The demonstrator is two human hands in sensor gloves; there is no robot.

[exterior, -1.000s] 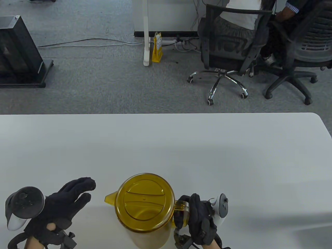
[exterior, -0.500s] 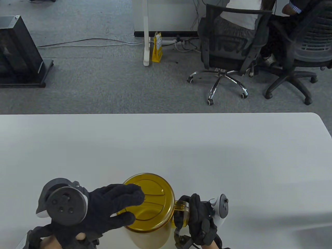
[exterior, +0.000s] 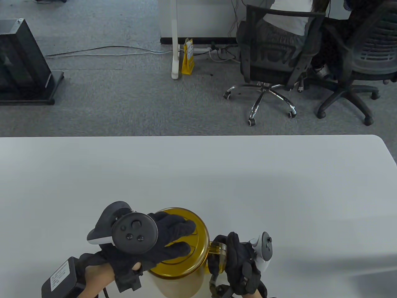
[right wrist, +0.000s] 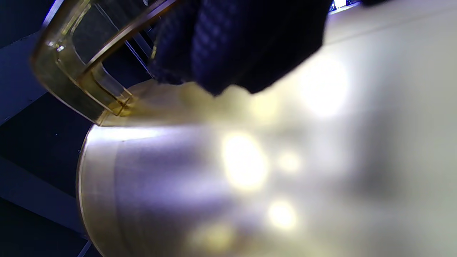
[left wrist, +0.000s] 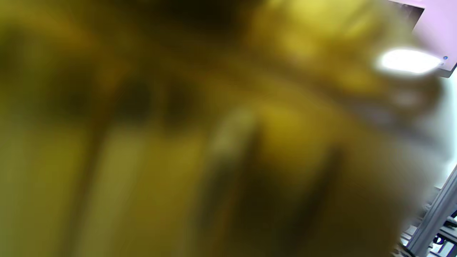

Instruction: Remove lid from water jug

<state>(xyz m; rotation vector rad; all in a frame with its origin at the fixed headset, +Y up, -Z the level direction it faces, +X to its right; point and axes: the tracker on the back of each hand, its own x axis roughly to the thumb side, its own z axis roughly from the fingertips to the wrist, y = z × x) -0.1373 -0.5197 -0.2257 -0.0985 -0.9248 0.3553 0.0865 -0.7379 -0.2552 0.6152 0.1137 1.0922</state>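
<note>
The water jug (exterior: 178,286) stands at the table's near edge, a pale body under a round translucent yellow lid (exterior: 201,245). My left hand (exterior: 185,237) lies over the left half of the lid, its fingers (exterior: 178,225) stretched across the top and the thumb toward the near side. To the jug's right, my right hand (exterior: 238,264) grips the yellow handle (exterior: 217,246). In the right wrist view the gloved fingers (right wrist: 242,43) wrap the handle (right wrist: 71,82) beside the jug wall (right wrist: 214,178). The left wrist view is a yellow blur of the lid (left wrist: 178,142).
The white table (exterior: 198,173) stretches away beyond the jug, its far edge at mid-frame. Behind it on the grey carpet are two office chairs (exterior: 273,62) with seated people, a desk leg (exterior: 175,40) and a black stand (exterior: 21,62).
My left hand has swung in from the left of the jug and come down onto the lid. The right hand has stayed on the handle and the jug has not moved.
</note>
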